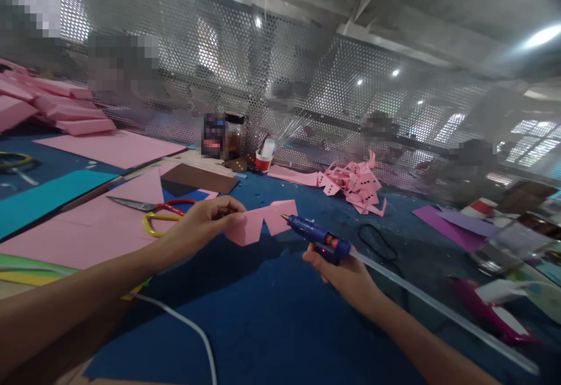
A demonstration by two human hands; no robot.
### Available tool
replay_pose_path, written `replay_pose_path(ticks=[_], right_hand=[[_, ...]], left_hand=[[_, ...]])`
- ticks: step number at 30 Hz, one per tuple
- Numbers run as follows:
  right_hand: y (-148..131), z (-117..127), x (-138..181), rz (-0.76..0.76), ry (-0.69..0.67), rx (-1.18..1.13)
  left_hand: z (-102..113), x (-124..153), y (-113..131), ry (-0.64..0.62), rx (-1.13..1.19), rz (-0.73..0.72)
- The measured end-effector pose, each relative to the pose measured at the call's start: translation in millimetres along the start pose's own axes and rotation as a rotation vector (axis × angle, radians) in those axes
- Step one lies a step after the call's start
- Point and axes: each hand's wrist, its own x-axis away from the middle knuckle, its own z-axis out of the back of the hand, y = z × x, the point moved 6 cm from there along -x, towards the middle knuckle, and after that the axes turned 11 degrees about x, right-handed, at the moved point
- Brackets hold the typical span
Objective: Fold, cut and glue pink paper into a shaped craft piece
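Pinched between the fingers of my left hand (pixel 214 218) is a folded piece of pink paper (pixel 248 228) with a V-shaped notch in its lower edge. My right hand (pixel 342 274) is wrapped round a blue hot glue gun (pixel 309 230), whose metal nozzle points left at the paper's right end. In this view the tip overlaps the paper's edge; whether it touches, I cannot tell. A long translucent glue stick (pixel 442 309) runs out of the gun's back towards the lower right. Scissors (pixel 162 212) with red and yellow handles lie open just behind my left hand.
Pink sheets (pixel 87 227), a teal sheet (pixel 52 195) and a brown sheet (pixel 201 177) lie on the left. Pink dotted cutouts (pixel 355 183) are heaped at the back near a paper cup (pixel 263 160). A white cable (pixel 188 318) crosses the front; a magenta glue gun (pixel 491 312) lies right.
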Motion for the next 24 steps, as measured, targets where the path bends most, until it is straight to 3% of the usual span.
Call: replay_pose_path(ticks=[6,10,14,19,24], right_hand=[[1,8,-13,-0.068,0.004,-0.133],[-1,20,-26,-0.112,-0.005,-0.028],[-1,17,-40,-0.091,-0.098,0.072],[11,-3,-50,-0.14,-0.244,0.091],[20,-10,-54,-0.173,-0.276,0.143]], left_hand=[[27,-6,5,0.185,0.065,0.067],[50,-10,8,0.297,0.032,0.046],[66,-14,2,0.345,0.0,0.035],[72,-16,-7,0.38,-0.02,0.077],[70,-17,-9,0.4,-0.05,0.117]])
